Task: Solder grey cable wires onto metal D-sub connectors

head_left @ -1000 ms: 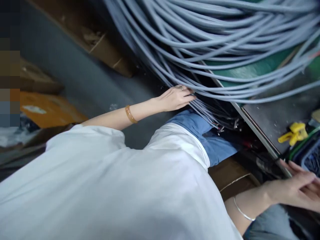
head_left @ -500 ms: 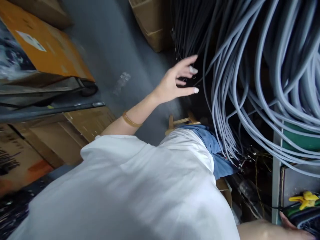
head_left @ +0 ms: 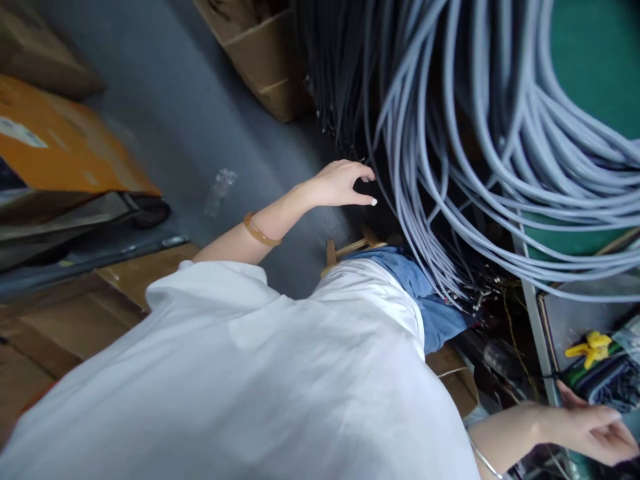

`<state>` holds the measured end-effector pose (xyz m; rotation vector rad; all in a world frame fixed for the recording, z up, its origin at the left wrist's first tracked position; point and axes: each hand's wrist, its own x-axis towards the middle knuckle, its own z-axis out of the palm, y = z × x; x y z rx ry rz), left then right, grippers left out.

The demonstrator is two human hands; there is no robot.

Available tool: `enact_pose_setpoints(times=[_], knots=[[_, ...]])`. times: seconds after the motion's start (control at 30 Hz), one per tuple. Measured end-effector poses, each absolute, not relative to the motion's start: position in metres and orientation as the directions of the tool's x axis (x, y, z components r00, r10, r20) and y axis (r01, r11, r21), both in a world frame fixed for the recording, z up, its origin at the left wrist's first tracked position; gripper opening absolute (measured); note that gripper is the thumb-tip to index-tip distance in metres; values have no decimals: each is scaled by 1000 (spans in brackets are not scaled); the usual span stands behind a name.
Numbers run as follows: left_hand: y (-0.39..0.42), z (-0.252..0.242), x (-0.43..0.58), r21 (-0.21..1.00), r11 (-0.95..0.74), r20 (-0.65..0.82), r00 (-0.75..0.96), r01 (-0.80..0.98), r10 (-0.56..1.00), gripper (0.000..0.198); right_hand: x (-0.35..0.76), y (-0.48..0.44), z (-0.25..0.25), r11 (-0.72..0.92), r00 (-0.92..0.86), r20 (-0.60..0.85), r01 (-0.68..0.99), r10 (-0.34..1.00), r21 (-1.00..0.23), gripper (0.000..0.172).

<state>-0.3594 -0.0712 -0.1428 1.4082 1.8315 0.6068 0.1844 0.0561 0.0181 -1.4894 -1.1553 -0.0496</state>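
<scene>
Fingers (head_left: 361,169) of the bare left hand (head_left: 336,185) are released and curved, the thumb apart with a clear gap. Immediately right of them hang pale grey round flexible cables (head_left: 535,133), strands running from the top down towards lower right, metal ends near the blue jeans (head_left: 436,317). Of the 2 hands, the left is nearer these strands; whether its tips touch any, I cannot tell. The bare right hand (head_left: 595,427) curls loosely at far lower right; whether it grasps anything, I cannot tell.

Containers, left to right: an orange cardboard box (head_left: 75,133) with a white label, contents unclear; an open-topped brown cardboard box (head_left: 265,63) with brown, blurred contents; a blue plastic tray (head_left: 593,392) of small dark pieces, just below a yellow plastic clamp (head_left: 590,350).
</scene>
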Motion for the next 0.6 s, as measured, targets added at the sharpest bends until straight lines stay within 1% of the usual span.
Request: enact_pose_setpoints(times=[0.03, 0.07, 0.17, 0.23, 0.3, 0.37, 0.43, 0.5, 0.53, 0.6], knots=[[-67, -136, -355, 718, 253, -254, -94, 649, 963, 53, 188, 57, 12, 322, 460, 703, 659, 542, -680, 59], [-64, -129, -349, 698, 218, -252, -51, 683, 966, 50, 192, 57, 7, 400, 432, 721, 622, 542, -673, 51], [-54, -108, -320, 661, 91, -272, 125, 744, 954, 42, 208, 47, 1, 398, 472, 725, 617, 502, -678, 36], [-48, -99, -294, 654, -21, -291, 276, 756, 916, 42, 219, 35, 0, 364, 495, 702, 615, 513, -699, 26], [-40, -92, -266, 660, -129, -282, 403, 740, 870, 44, 226, 27, -2, 326, 513, 664, 600, 544, -731, 19], [-32, -85, -238, 642, -201, -269, 463, 740, 844, 48, 230, 25, -5, 292, 536, 620, 574, 573, -765, 18], [-23, -77, -211, 641, -248, -250, 504, 726, 827, 50, 228, 27, -8, 276, 559, 577, 533, 595, -800, 22], [-14, -66, -187, 654, -279, -226, 533, 703, 815, 49, 220, 30, -8, 302, 566, 549, 474, 615, -827, 25], [-9, -60, -176, 660, -294, -210, 546, 691, 811, 47, 214, 30, -7, 370, 541, 525, 376, 657, -850, 24], [-1, -46, -157, 666, -334, -172, 573, 667, 802, 43, 200, 28, -2, 426, 488, 486, 238, 725, -873, 24]])
